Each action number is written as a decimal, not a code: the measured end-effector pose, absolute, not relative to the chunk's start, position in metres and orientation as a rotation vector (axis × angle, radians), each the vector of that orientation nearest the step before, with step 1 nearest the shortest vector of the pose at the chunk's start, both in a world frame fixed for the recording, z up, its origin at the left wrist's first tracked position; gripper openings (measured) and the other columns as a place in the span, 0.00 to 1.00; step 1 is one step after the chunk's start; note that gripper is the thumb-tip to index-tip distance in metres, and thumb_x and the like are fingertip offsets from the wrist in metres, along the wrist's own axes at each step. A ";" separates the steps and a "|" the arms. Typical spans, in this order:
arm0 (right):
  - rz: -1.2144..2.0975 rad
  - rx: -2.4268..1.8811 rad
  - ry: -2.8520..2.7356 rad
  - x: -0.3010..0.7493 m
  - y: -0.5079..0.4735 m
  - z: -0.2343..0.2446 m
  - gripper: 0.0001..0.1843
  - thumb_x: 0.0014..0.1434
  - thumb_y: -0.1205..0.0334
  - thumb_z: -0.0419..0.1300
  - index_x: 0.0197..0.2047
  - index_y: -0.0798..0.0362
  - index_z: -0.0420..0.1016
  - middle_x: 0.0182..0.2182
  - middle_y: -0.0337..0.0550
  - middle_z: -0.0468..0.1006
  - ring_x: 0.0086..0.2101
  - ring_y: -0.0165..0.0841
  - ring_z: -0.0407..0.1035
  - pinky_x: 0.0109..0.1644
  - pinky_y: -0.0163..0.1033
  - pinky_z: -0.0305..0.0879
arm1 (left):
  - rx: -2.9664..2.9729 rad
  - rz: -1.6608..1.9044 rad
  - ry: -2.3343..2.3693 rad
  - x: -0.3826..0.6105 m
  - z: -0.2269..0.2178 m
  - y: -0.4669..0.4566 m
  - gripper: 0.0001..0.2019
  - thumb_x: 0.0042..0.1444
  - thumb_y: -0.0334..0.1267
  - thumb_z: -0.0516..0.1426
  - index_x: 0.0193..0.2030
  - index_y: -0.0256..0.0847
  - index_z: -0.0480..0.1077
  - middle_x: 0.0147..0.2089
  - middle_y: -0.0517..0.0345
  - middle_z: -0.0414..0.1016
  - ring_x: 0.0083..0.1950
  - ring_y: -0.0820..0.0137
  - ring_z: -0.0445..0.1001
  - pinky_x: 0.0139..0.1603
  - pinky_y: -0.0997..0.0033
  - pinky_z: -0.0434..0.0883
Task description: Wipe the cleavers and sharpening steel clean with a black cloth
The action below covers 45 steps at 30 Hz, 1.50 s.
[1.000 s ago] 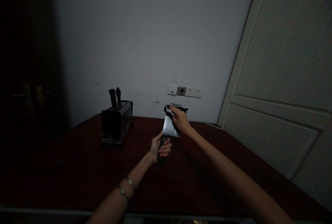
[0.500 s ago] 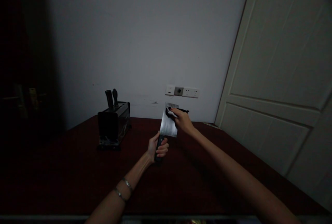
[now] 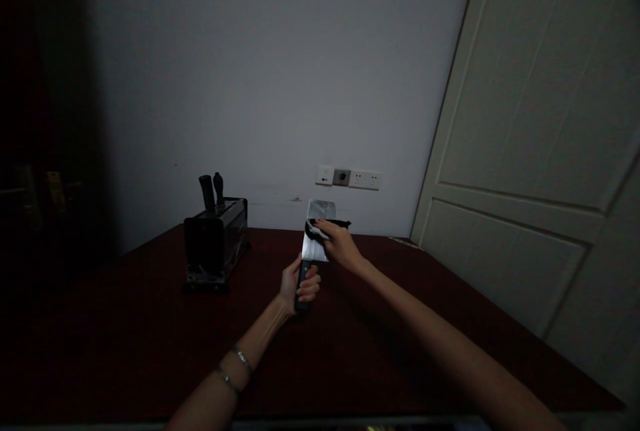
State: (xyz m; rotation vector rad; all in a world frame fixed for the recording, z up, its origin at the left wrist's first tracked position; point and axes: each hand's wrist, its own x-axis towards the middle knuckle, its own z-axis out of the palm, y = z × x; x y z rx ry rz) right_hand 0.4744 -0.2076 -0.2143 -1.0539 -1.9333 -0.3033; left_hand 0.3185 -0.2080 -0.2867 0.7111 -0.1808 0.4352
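Observation:
My left hand (image 3: 299,283) is closed around the dark handle of a broad steel cleaver (image 3: 316,230), which stands upright above the dark red table (image 3: 130,344). My right hand (image 3: 340,244) presses a dark cloth (image 3: 325,226) against the middle of the blade, fingers wrapped over it. Two bracelets show on my left wrist.
A black knife block (image 3: 214,244) with two dark handles sticking up stands at the back left of the table. A row of wall sockets (image 3: 349,178) sits on the grey wall behind. A pale panelled door (image 3: 540,171) fills the right side.
My right hand with the cloth has slid down the blade from its top edge toward the middle. The view has shifted slightly, so everything sits a little further left.

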 end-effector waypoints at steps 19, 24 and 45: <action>-0.215 -0.955 -2.129 0.481 -0.252 -0.246 0.31 0.47 0.80 0.49 0.54 0.51 0.65 0.53 0.45 0.67 0.54 0.33 0.59 0.58 0.45 0.56 | 0.701 0.394 -0.167 0.320 -0.289 -0.211 0.23 0.58 0.53 0.42 0.22 0.37 0.55 0.14 0.67 0.48 0.11 0.83 0.42 0.08 0.85 0.45; -0.310 -1.102 -1.905 0.510 -0.222 -0.213 0.26 0.48 0.78 0.51 0.50 0.51 0.69 0.51 0.46 0.70 0.52 0.37 0.62 0.57 0.48 0.57 | 0.702 0.334 -0.172 0.322 -0.290 -0.214 0.22 0.58 0.52 0.42 0.21 0.37 0.55 0.14 0.67 0.49 0.11 0.83 0.42 0.08 0.85 0.45; -0.320 -1.111 -1.975 0.496 -0.229 -0.204 0.25 0.48 0.77 0.52 0.49 0.52 0.71 0.49 0.47 0.72 0.51 0.39 0.64 0.54 0.46 0.60 | 0.714 0.333 -0.166 0.322 -0.287 -0.215 0.23 0.58 0.54 0.41 0.21 0.37 0.54 0.14 0.67 0.48 0.11 0.83 0.42 0.08 0.85 0.45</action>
